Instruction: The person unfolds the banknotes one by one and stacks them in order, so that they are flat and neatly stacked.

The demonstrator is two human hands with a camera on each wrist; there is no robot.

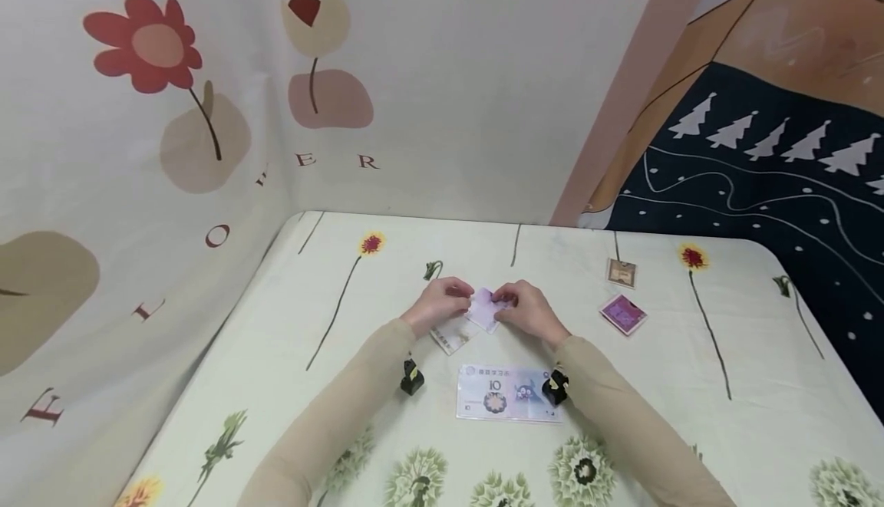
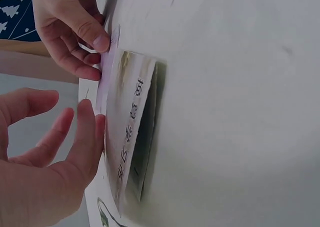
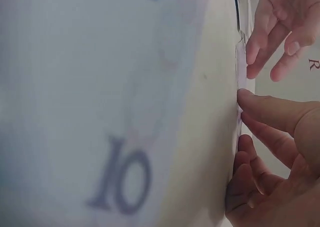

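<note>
A light purple folded play banknote (image 1: 485, 312) lies at the middle of the table between both hands. My right hand (image 1: 530, 313) pinches its right side, thumb and fingertips at the paper's edge. On the opposite side, my left hand (image 1: 440, 304) touches the paper with its fingertips, thumb held apart from the fingers in the left wrist view. Partly under the purple note is a pale folded banknote (image 2: 132, 117) with dark printed characters, its fold standing slightly ajar. Nearer me, a flat banknote marked 10 (image 1: 507, 393) lies just below the hands.
To the right lie a folded brown paper (image 1: 621, 273) and a folded magenta paper (image 1: 624, 314). A flower-print cloth (image 1: 387, 292) covers the table. Printed curtains (image 1: 442, 93) hang behind its far edge and along the left. Black wrist cameras (image 1: 412, 377) sit on both sleeves.
</note>
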